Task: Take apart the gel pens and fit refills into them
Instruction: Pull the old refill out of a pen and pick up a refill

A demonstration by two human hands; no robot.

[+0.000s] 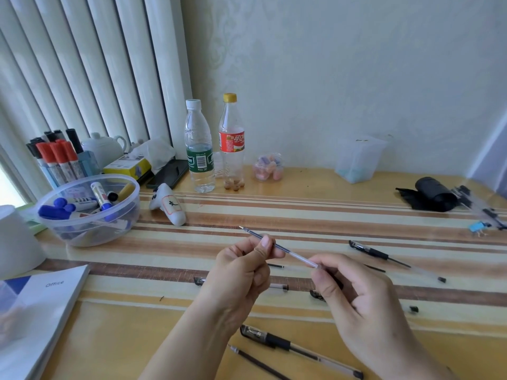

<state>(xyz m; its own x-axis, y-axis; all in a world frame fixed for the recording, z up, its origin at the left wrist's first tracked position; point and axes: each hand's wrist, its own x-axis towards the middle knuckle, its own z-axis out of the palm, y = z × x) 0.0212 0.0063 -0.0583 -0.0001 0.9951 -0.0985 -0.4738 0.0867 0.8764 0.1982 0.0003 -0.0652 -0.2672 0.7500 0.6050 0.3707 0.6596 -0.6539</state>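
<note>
The left hand (241, 266) pinches the refill (277, 246) near its tip; the right hand (354, 294) pinches its clear rear end, above the table (301, 212). The refill appears light, thin, flexible and smooth; grip the shaft, not the tip.

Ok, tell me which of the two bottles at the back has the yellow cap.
The right-hand bottle, with the red label. The bottle beside it on the left has a white cap and a green label.
</note>
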